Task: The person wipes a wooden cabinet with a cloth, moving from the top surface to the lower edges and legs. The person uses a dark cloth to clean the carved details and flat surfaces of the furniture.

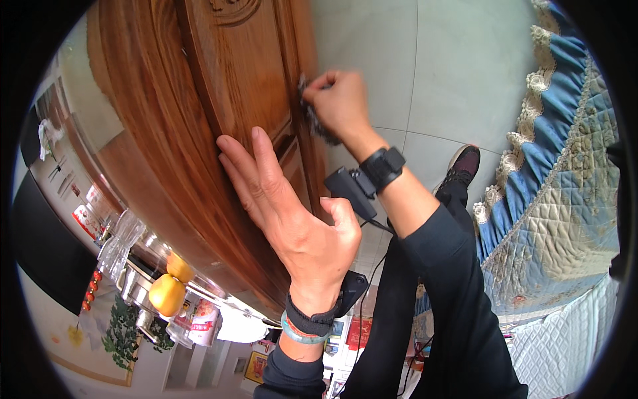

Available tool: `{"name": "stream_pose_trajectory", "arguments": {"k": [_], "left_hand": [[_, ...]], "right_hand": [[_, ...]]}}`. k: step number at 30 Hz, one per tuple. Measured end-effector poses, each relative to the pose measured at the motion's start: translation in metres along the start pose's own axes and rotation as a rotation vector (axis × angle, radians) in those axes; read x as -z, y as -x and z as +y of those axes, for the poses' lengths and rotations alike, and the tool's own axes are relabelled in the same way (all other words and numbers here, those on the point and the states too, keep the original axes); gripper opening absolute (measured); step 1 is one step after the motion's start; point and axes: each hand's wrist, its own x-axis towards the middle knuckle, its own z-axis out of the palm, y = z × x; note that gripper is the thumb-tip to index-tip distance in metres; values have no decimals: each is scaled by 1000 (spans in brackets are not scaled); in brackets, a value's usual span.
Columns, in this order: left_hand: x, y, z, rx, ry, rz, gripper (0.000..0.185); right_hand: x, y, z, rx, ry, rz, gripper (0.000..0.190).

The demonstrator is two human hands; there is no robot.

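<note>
My right hand [341, 102], blurred, pinches a dark grey cloth [319, 124] against the lower edge of a brown wooden cabinet [249, 75]. Part of the cloth is hidden under the hand. My left hand [294, 214] holds nothing. Its fingers are extended and partly spread, with the fingertips at the cabinet front, just below the overhanging top edge [149, 99]. The panel in front of my hands has a carved round ornament [234, 10]. Each wrist carries a black strap with a small device; the left one also wears a pale bangle [304, 335].
On the cabinet's glossy top stand yellow fruit [167, 294], a clear glass pitcher [122, 244] and a printed can [203, 321], near a black screen [45, 239]. A bed with a ruffled blue quilt [558, 239] borders the tiled floor [369, 35] at right. A black cable [371, 289] hangs near my legs.
</note>
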Motion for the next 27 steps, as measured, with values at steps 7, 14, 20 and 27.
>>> {"name": "stream_pose_trajectory", "arguments": {"k": [7,14,20,27], "left_hand": [[8,-5,5,15,33,-26,92],[1,0,-2,-15,-27,-23,94],[6,-4,2,-13,7,-20,94],[0,0,-1,-4,6,6,91]], "right_hand": [[1,27,-9,42,116,19,9],[0,-11,-11,279,26,74,13],[3,22,-3,175,217,-48,13],[-10,2,16,198,59,65,10]]}}
